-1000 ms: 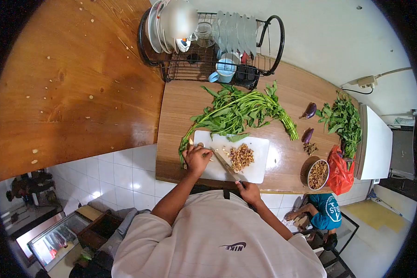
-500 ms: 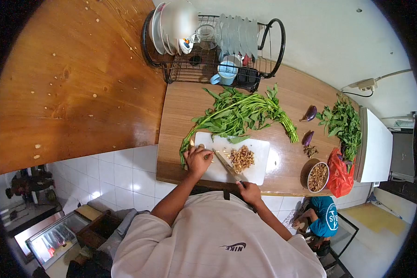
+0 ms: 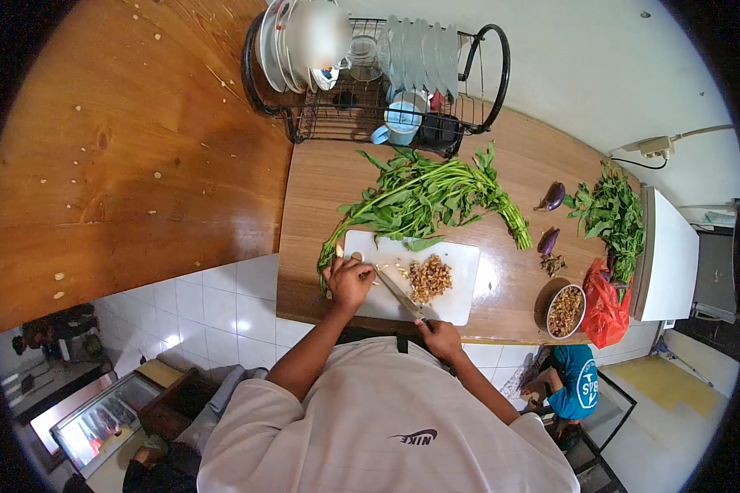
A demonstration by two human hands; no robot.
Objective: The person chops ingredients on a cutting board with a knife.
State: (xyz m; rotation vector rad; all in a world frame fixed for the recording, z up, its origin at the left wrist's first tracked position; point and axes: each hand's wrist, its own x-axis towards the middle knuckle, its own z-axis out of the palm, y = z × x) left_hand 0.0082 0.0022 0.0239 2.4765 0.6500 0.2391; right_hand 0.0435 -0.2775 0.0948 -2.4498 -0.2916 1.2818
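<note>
My right hand (image 3: 442, 340) is wrapped round the handle of a kitchen knife (image 3: 398, 291), its blade slanting up and left across the white cutting board (image 3: 460, 308). At the board's left side, my left hand (image 3: 350, 283) has its fingers pinched together near the knife's tip; a small pale bit shows at them, too small to name. Right of the blade lies a heap of chopped brown pieces (image 3: 430, 279). A few pale bits are scattered between blade and heap. Long-stemmed leafy greens (image 3: 423, 197) spread behind the board, some leaves overlapping its far edge.
A bowl of brown chopped pieces (image 3: 565, 312) stands near the counter's front edge, beside a red plastic bag (image 3: 607, 308). Eggplants (image 3: 553, 195) and more greens (image 3: 612, 218) lie at right. Behind is a dish rack (image 3: 345, 123). A person in a teal shirt (image 3: 574, 378) is below right.
The knife's handle and my right hand have shifted slightly left and up. My left hand stays at the board's left side, still pinched. The view has shifted a little.
</note>
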